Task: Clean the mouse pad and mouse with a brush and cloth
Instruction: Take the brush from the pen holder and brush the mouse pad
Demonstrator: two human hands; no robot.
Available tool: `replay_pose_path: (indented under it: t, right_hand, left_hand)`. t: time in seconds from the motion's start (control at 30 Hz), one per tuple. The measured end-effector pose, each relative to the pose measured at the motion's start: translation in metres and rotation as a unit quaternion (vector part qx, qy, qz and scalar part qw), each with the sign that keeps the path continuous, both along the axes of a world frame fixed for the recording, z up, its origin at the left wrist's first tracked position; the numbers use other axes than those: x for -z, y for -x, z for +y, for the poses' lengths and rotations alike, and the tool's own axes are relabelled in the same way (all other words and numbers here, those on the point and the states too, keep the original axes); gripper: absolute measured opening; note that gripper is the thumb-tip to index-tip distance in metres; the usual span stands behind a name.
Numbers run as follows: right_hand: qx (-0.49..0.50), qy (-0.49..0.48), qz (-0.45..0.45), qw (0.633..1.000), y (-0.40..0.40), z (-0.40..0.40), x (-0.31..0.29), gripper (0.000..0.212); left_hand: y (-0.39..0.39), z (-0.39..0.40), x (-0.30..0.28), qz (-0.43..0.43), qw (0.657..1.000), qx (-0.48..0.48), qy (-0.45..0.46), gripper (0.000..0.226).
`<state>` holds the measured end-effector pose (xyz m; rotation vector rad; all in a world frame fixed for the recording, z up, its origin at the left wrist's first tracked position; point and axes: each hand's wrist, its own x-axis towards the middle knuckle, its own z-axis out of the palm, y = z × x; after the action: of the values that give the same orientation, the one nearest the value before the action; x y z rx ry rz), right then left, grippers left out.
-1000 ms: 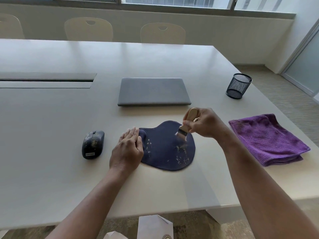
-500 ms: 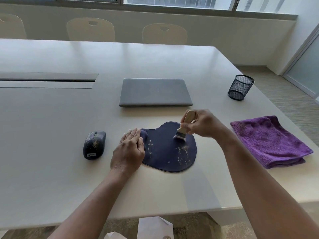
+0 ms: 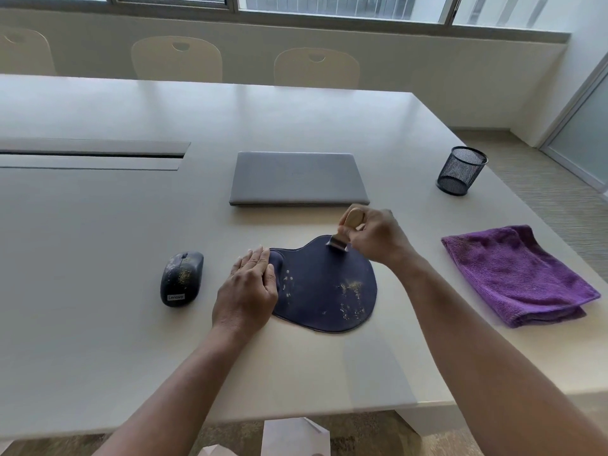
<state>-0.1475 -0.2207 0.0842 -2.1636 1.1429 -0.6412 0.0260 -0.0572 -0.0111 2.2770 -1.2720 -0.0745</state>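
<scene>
From the head view, one dark blue mouse pad (image 3: 324, 287) is lying on the pale counter (image 3: 98, 324), flecked with pale crumbs toward its near right part. One left hand (image 3: 246, 291) is resting flat on the pad's raised wrist rest at the pad's 9 o'clock edge, fingers (image 3: 253, 258) straight and together. One right hand (image 3: 375, 236) is gripping one wooden-handled brush (image 3: 345, 230), fingers curled tight round the handle; the bristle end is touching the pad at its 12 o'clock edge. One dark mouse (image 3: 181, 279), dusted with yellowish specks, is sitting at 9 o'clock of the pad, beyond the left hand and apart from it. One folded purple cloth (image 3: 516, 274) is lying at 3 o'clock, well apart. One closed grey laptop (image 3: 297, 177) is sitting at 12 o'clock, and one black mesh cup (image 3: 460, 174) at about 2 o'clock. Three pale chairs (image 3: 177, 59) are standing behind the counter.
</scene>
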Motion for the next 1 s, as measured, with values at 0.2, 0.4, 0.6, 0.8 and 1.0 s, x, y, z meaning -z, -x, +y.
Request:
replay_pose_path:
  t: [0.2, 0.4, 0.6, 0.8, 1.0]
  right_hand:
    - [-0.128, -0.105, 0.011, 0.986, 0.000, -0.001, -0.018, 0.015]
    - [-0.214, -0.141, 0.097, 0.962, 0.001, 0.014, -0.020, 0.012]
    - [-0.229, -0.155, 0.084, 0.957, 0.002, 0.016, -0.028, 0.013]
    - [-0.274, -0.202, 0.106, 0.934, 0.005, 0.020, -0.041, 0.013]
    - [-0.290, -0.206, 0.155, 0.922, -0.003, 0.035, -0.038, 0.014]
  left_hand:
    - [-0.001, 0.000, 0.000, -0.002, 1.000, 0.001, 0.001, 0.048]
    - [0.000, 0.000, 0.001, -0.001, 1.000, 0.001, 0.002, 0.048]
    - [0.000, 0.000, 0.000, 0.000, 1.000, -0.002, 0.002, 0.048]
    - [-0.001, 0.000, 0.001, -0.001, 1.000, 0.001, 0.003, 0.048]
    - [0.000, 0.000, 0.000, 0.003, 1.000, 0.000, 0.008, 0.047]
